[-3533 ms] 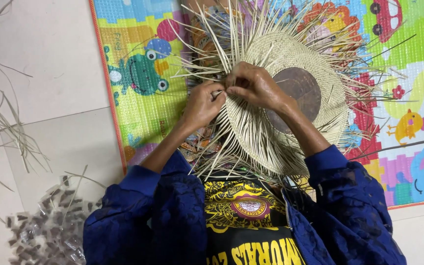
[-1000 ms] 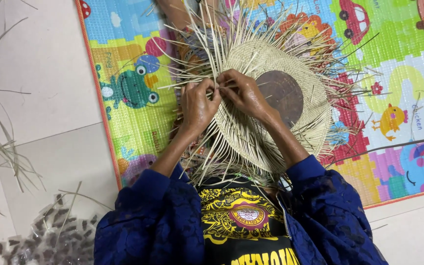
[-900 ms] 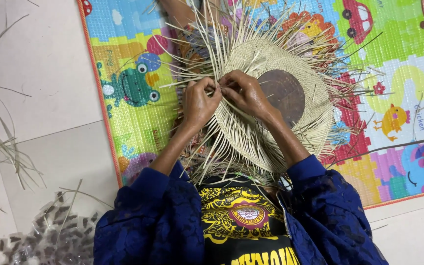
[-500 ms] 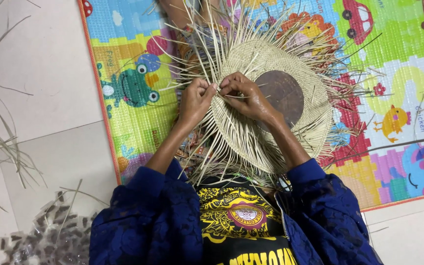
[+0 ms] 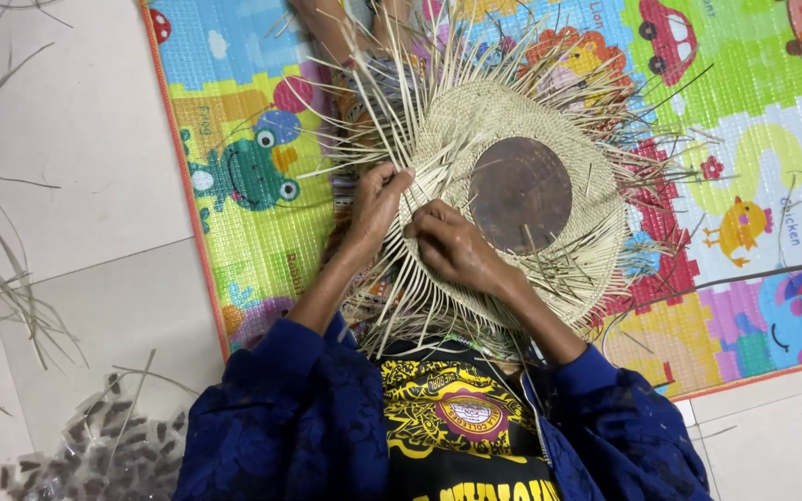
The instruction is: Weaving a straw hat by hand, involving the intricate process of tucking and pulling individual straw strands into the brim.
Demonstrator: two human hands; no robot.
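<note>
Left hand (image 5: 378, 199) pinches a bundle of loose pale straw strands (image 5: 364, 121) at the left edge of the round, half-woven straw hat (image 5: 596, 250); right hand (image 5: 452, 246) presses flat on the weave just beside it, fingers closed over strands. Hands sit near each other, not touching. Judgement: keep strands taut and evenly spaced. The hat lies under both hands on the colourful cartoon play mat (image 5: 234, 186), with a dark round disc (image 5: 520, 195) at its crown and unwoven ends radiating outward.
</note>
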